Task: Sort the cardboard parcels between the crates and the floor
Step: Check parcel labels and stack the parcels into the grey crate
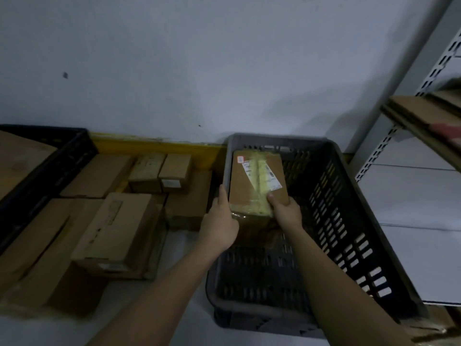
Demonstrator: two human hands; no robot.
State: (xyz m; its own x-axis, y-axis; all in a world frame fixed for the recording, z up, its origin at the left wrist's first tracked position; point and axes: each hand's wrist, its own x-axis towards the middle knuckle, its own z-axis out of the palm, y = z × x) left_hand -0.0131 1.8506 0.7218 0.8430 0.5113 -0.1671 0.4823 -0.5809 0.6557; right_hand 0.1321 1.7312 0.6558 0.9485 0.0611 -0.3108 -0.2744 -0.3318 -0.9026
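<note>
A cardboard parcel with yellowish tape and a white shipping label lies inside the grey slotted crate, against its left wall and far end. My left hand grips the parcel's near left corner. My right hand holds its near right corner, thumb on top. Apart from this parcel the crate shows only its bare slotted floor.
Several cardboard parcels lie on the floor to the left, along a yellow strip by the wall. A black crate with a large box stands at far left. A white metal shelf with flat cardboard rises at right.
</note>
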